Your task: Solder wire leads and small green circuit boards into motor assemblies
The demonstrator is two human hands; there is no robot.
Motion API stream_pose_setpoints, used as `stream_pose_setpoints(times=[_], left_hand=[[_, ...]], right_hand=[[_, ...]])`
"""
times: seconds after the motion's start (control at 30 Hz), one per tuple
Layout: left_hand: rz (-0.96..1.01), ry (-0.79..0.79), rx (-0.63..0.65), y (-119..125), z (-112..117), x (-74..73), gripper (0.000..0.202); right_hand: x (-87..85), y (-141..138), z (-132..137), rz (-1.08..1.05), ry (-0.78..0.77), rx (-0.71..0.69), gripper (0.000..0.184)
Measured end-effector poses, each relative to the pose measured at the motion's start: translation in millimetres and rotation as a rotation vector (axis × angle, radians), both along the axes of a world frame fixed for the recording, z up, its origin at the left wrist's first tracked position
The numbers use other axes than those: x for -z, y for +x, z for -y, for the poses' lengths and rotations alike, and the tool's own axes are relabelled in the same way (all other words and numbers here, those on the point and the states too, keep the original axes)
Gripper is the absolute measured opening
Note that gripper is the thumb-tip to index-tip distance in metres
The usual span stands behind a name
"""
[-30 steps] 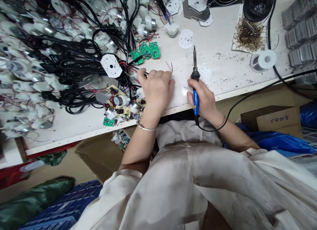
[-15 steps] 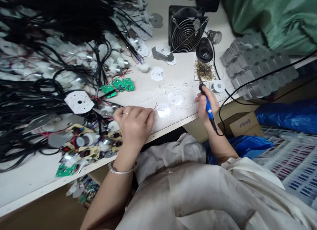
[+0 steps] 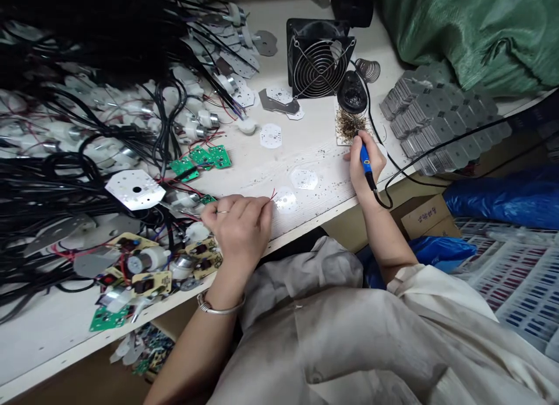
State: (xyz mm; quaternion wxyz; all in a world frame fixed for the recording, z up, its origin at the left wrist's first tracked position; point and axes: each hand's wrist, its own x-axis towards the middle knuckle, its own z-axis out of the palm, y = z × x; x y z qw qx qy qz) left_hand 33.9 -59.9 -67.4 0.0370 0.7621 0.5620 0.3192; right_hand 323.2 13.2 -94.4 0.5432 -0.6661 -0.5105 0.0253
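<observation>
Cardboard box (image 3: 430,216): printed characters, too blurred to read.

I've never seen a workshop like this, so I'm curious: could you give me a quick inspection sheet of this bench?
Surface: white-painted workbench, speckled with dark flecks.
Job's things: soldering iron with a blue handle; thin red wires; white octagonal board beside the wire tips.
Clutter: green circuit boards and small motors, heaped to the left.
Hands: left hand pinches the wires; right hand grips the iron.
Cables: tangled black cables on the left; a black cord runs from the iron.
Surroundings: caged fan, brown shavings, stacked metal plates, green sack, blue plastic bag.
</observation>
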Motion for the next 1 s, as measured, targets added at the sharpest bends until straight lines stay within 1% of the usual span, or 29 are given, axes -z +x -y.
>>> stream_pose_setpoints(times=[0.1,0.2,0.33,0.57,0.67,0.77,0.83,0.9,1.0], left_hand=[[0.005,0.009,0.006,0,-1,-1.2,0.01],[0.043,-0.021,0.005,0,-2,-2.0,0.011],[0.089,-0.051,0.008,0,-3,-3.0,0.012],[0.036,-0.011,0.01,1,-2,-4.3,0.012],[0.014,-0.006,0.017,1,-2,-4.1,0.013],[-0.007,0.032,0.033,0,-2,-2.2,0.012],[-0.016,0.072,0.038,0,-3,-0.8,0.011],[-0.003,0.091,0.05,1,-4,-0.1,0.011],[0.056,0.043,0.083,5,-5,-1.7,0.011]], right_hand=[[3.0,2,0,0.029,-0.018,0.008,0.056],[5.7,4,0,0.034,-0.031,0.008,0.052],[8.3,6,-2,0.027,-0.055,0.002,0.054],[4.7,7,-2,0.043,-0.109,-0.009,0.058],[4.2,7,-2,0.066,-0.109,-0.003,0.059],[4.0,8,-3,0.065,-0.084,-0.004,0.061],[0.7,6,-2,-0.004,-0.082,-0.02,0.061],[-6.0,3,3,-0.131,-0.077,-0.043,0.057],[-18.5,-11,19,-0.321,-0.01,-0.085,0.048]])
